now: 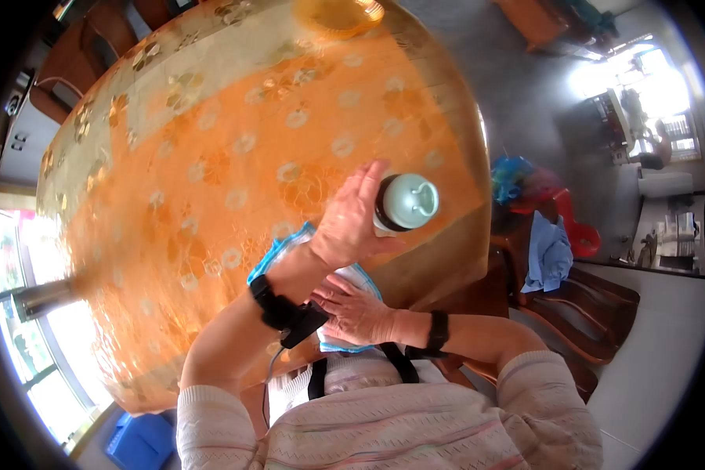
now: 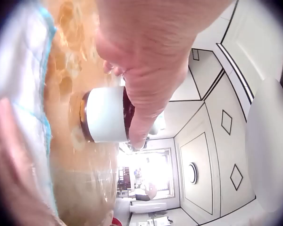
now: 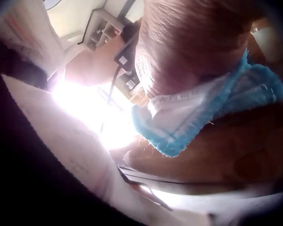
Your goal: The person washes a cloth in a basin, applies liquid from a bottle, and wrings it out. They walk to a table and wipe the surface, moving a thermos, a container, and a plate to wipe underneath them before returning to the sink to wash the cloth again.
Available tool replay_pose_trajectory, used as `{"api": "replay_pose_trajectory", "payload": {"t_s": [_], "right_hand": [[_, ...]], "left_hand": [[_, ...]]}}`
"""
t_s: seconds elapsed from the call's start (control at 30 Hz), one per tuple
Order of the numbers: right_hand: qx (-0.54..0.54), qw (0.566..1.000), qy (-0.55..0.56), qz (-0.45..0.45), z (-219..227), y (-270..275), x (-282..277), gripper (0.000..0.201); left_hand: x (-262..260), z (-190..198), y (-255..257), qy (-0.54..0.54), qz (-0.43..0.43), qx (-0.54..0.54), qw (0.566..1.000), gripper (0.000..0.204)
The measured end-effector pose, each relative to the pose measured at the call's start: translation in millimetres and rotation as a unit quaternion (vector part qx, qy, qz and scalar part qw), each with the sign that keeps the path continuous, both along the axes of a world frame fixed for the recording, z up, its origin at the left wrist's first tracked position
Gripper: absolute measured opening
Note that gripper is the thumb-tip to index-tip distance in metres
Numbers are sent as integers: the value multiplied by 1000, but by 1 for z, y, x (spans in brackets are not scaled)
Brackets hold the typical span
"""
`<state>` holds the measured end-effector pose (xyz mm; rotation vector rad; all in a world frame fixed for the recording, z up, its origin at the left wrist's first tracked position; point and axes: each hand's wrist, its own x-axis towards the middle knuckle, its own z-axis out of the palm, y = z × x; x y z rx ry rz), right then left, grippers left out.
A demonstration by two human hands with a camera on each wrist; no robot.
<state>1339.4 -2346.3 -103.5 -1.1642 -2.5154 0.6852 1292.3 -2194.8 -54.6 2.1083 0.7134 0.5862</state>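
Where things could tip, steadiness counts

Standing upright on the orange flower-patterned tabletop (image 1: 243,192), the dark brown, white-banded cylindrical bottle (image 2: 106,114) is best steadied, I'd judge, by its body, not its pale green looped lid (image 1: 410,201). The left hand (image 1: 351,223) is right beside it, fingers straight, thumb apart; contact I can't tell. The right hand (image 1: 358,315) lies on the white, blue-edged cloth (image 3: 184,117), fingers loosely extended.

Flowered orange table (image 1: 188,133) — lidded bottle (image 1: 407,202), blue-edged cloth (image 3: 188,117), amber dish (image 1: 330,21)
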Motion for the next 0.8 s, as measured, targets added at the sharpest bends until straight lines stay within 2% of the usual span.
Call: {"api": "replay_pose_trajectory", "payload": {"t_s": [0.07, 0.13, 0.23, 0.27, 0.37, 0.47, 0.5, 0.57, 0.6, 0.7, 0.73, 0.8], "right_hand": [[7, 1000, 4, -19, -2, -3, -1, 50], [-33, 999, -1, -43, 1, -1, 2, 51], [-45, 998, -11, -39, 7, -3, 15, 59], [-35, 997, -29, -56, 11, -2, 25, 67], [-34, 993, -90, -73, 19, 0, 68, 70], [-54, 986, -144, -63, 23, 9, 119, 71], [-54, 986, -152, -36, 25, 18, 131, 71], [-65, 983, -168, -41, 27, 41, 146, 71], [-43, 984, -162, -56, 25, 57, 155, 70], [34, 973, -207, -94, 16, 130, 185, 68], [67, 973, -180, -130, 8, 157, 198, 67], [116, 951, -214, -193, -7, 212, 227, 64]], "left_hand": [[16, -9, 3, -30, -29, -21, 999, 98], [24, -17, 4, -23, -41, -49, 998, 92], [27, -24, 4, -52, -37, -23, 998, 87], [28, -25, 5, -52, -39, -26, 998, 87], [26, -24, 9, -72, -19, -8, 997, 84], [17, -24, 19, -67, 39, -24, 997, 82], [14, -20, 28, -89, 51, -34, 994, 82], [-1, -19, 42, -105, 114, -28, 988, 80], [-11, -17, 50, -73, 139, -48, 986, 81], [-36, -15, 69, -79, 217, -13, 973, 76], [-45, -17, 75, -72, 234, -26, 969, 77], [-58, -9, 82, -57, 267, -42, 961, 76]]}}
